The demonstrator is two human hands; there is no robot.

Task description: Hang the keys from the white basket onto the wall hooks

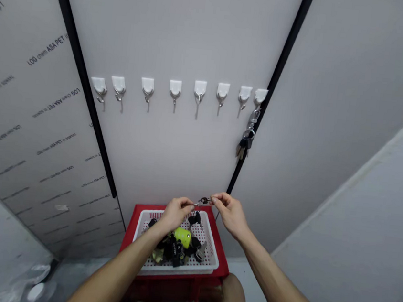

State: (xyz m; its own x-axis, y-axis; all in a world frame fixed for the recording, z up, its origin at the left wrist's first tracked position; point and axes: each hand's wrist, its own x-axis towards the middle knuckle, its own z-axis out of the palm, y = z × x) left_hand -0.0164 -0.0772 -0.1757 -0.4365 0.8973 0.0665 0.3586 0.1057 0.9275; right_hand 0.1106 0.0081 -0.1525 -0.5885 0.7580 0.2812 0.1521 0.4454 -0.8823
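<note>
Over the back of a white plastic basket (pixel 214 253), my left hand (pixel 176 212) pinches a metal key ring (pixel 196 205) between thumb and fingers. Small dark-headed keys (pixel 204 200) stretch from that ring toward my right hand (pixel 229 213), whose thumb and fingertips are closed on one key's end. Below my hands, the basket holds a pile of keys with black heads and fobs (pixel 175 251). A bright yellow-green fob or case (pixel 182 236) lies among them. My left forearm covers part of the basket.
The basket stands on a red stool or table (pixel 223 266) against a pale panel wall. Several white adhesive hooks (pixel 175 87) run in a row above. From the rightmost hook (pixel 261 96) hangs a bunch of keys (pixel 245 141) on a clip. Clear plastic wrapping (pixel 25 279) lies lower left.
</note>
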